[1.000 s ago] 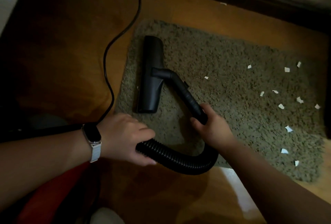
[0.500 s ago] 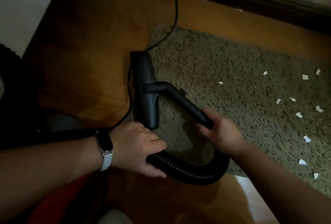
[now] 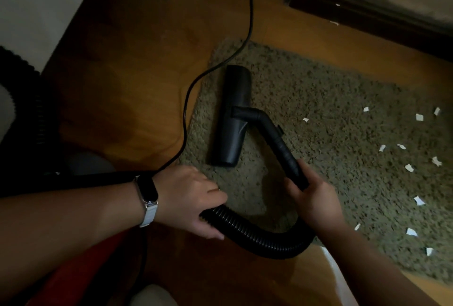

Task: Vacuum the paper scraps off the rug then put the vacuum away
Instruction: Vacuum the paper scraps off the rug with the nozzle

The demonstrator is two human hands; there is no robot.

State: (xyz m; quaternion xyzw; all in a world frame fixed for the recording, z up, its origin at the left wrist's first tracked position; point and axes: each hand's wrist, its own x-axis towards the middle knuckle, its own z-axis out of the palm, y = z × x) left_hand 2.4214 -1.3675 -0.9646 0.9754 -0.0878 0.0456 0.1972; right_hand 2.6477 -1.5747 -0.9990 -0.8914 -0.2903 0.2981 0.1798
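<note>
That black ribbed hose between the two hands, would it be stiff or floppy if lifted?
Probably floppy: the ribbed hose curves in a U-bend between the left hand and right hand. Its ridges likely give grip, so it shouldn't slip. The smooth tube in the right hand probably stays stiff.

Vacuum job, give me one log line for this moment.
left hand grips hose | right hand grips wand | nozzle on rug | scraps uncleared

Twelve paper scraps point(image 3: 408, 168) on rug point(image 3: 318, 100); three by baseboard point(image 3: 392, 24); one nozzle point(image 3: 232, 114), one hose point(image 3: 257, 234), one cord point(image 3: 250, 24).
</note>
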